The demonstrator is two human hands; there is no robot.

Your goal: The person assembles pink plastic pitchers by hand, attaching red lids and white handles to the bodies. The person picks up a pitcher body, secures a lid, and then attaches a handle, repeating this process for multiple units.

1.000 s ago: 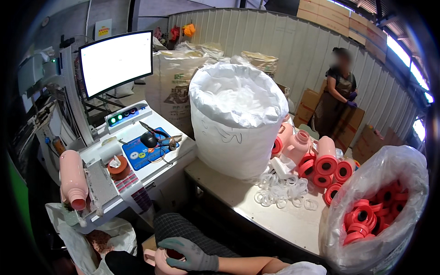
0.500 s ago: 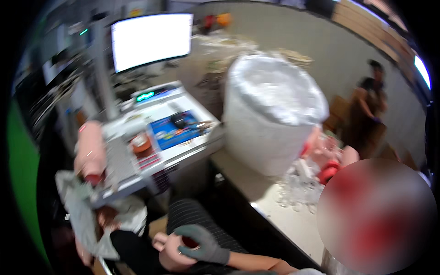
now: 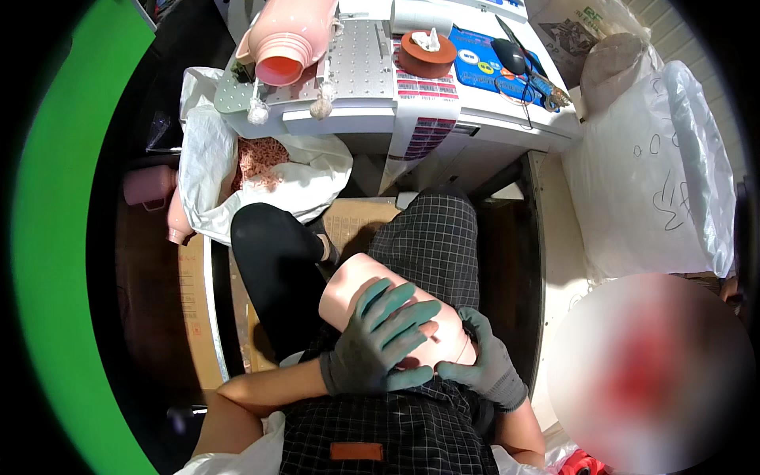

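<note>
Pink btl. now lying over lap, both hands touching.
L hand spreading wide on its side, R hand holding neck end; only R was showing a sec ago, so work's prob. going 2-handed.

You wore grey, green-fingered gloves, a black apron checked in white with a brown patch, and black trousers.
</note>
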